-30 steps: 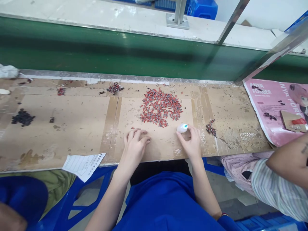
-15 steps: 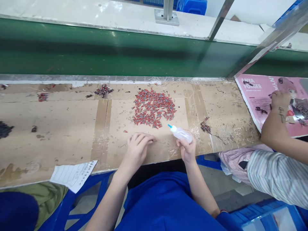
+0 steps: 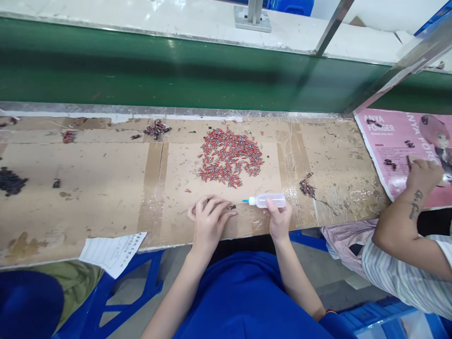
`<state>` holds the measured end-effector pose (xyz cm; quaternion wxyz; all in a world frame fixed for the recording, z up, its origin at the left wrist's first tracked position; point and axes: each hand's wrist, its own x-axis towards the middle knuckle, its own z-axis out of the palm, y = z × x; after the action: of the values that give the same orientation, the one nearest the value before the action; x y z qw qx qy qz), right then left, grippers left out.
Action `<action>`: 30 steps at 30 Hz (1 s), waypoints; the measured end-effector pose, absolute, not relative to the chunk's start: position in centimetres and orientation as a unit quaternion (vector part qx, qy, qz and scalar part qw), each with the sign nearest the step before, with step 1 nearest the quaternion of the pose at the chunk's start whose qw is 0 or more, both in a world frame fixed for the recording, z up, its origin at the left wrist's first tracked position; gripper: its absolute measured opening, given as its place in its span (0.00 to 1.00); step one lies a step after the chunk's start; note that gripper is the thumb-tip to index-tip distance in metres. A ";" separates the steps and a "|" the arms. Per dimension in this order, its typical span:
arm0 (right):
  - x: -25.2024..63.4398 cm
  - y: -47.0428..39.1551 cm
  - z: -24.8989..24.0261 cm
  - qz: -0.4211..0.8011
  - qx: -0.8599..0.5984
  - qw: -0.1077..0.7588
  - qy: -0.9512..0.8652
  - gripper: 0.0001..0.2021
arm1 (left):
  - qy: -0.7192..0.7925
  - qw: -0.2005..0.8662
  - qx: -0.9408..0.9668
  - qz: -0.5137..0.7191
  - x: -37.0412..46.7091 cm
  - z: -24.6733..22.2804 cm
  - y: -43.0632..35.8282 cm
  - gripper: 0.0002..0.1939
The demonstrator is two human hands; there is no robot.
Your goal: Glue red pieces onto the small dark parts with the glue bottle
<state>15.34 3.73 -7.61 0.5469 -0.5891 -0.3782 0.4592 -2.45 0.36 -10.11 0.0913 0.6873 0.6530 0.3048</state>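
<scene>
Between the thumb and fingers of my left hand (image 3: 210, 219) is a small dark part (image 3: 231, 207), too small to name. My right hand (image 3: 278, 221) grips a clear squeeze bottle (image 3: 270, 200) with a white cap and a thin blue nozzle. The bottle lies nearly level, its tip pointing left at the small part, a short gap between them. Beyond both hands spreads a pile of small red-and-black parts (image 3: 229, 155) on the cardboard (image 3: 176, 207). One loose red part (image 3: 188, 190) rests near my left hand.
Small heaps of parts lie at the back left (image 3: 157, 129) and right (image 3: 307, 185); black pieces (image 3: 11, 181) sit far left. A paper slip (image 3: 113, 252) overhangs the front edge. A green panel (image 3: 158, 70) runs behind. On the right, a co-worker's hand (image 3: 423, 176) is over a pink poster (image 3: 384, 141).
The bottle has turned from tilted to nearly level, its nozzle lowered toward my left hand. The small dark part now shows at my left fingertips. The co-worker's hand has shifted.
</scene>
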 end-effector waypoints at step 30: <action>14.6 3.7 -7.2 0.432 -0.616 0.461 -0.470 0.11 | 0.645 0.082 0.683 0.331 -2.1 -9.6 0.3 0.08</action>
<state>14.61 3.67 -7.21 0.4610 -0.6164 -0.4700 0.4320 -2.13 0.34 -9.60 0.0816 0.6835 0.6453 0.3313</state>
